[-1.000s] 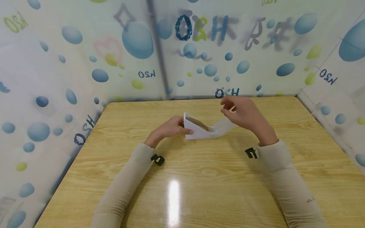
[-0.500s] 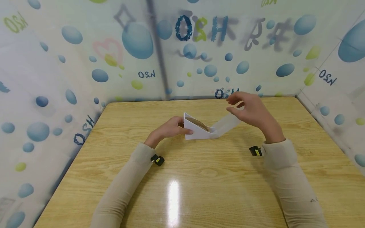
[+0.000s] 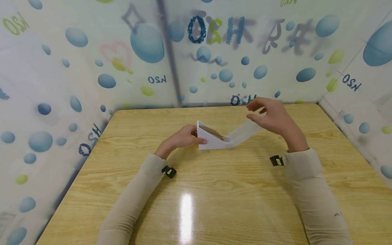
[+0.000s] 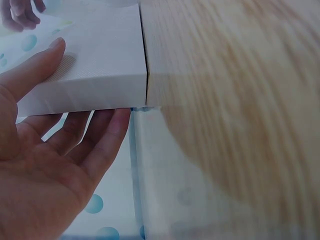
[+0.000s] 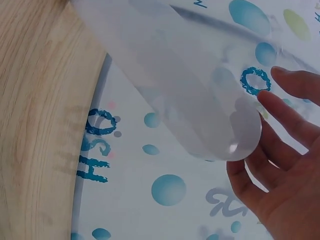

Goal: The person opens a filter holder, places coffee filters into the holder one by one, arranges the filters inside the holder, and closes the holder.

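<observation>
In the head view, my left hand [image 3: 182, 137] grips the left end of a white wedge-shaped box [image 3: 211, 144] on the table. A brown curved thing [image 3: 211, 131] shows inside its slanted opening; its kind cannot be made out. The left wrist view has my thumb on one face of the box [image 4: 110, 55] and the fingers behind its end. From the box's low right end a translucent strip [image 3: 244, 133] slopes up toward my right hand [image 3: 274, 117]. Up close, loosely bent fingers [image 5: 287, 150] lie against the strip's rounded end [image 5: 245, 132], with thumb and forefinger apart.
The box sits toward the back of a wood-grain table [image 3: 226, 194]. Printed sheeting with blue drops [image 3: 147, 44] hangs behind it and on both sides. Small black cameras are worn at both cuffs.
My right hand has moved right and slightly up, away from the box. More of the translucent strip shows between them. Left hand and box have stayed put.
</observation>
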The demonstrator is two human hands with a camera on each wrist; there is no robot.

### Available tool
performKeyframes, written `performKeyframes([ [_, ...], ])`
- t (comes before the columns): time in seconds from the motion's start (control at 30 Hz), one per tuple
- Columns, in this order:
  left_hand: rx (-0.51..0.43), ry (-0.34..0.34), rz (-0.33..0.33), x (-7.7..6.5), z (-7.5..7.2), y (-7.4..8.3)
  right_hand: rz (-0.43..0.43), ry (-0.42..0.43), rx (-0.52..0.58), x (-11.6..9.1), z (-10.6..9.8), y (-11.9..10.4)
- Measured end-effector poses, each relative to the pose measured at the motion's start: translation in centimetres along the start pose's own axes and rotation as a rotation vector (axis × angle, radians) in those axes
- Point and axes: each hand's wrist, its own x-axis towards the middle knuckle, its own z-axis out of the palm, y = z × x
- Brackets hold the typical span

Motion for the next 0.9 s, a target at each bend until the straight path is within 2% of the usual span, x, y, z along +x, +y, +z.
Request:
performKeyframes([
  [0.23,0.001,0.003,-0.013,0.0,0.0,0.1,0.007,-0.028,0.053,0.0,0.0,1.0],
  [0.57,-0.009,0.004,-0.014,-0.1,0.0,0.1,0.055,-0.184,0.118,0.3,-0.5,2.5],
  [0.9,-0.016,-0.005,-0.010,-0.1,0.0,0.1,0.052,-0.246,0.166,0.4,-0.5,3.8],
])
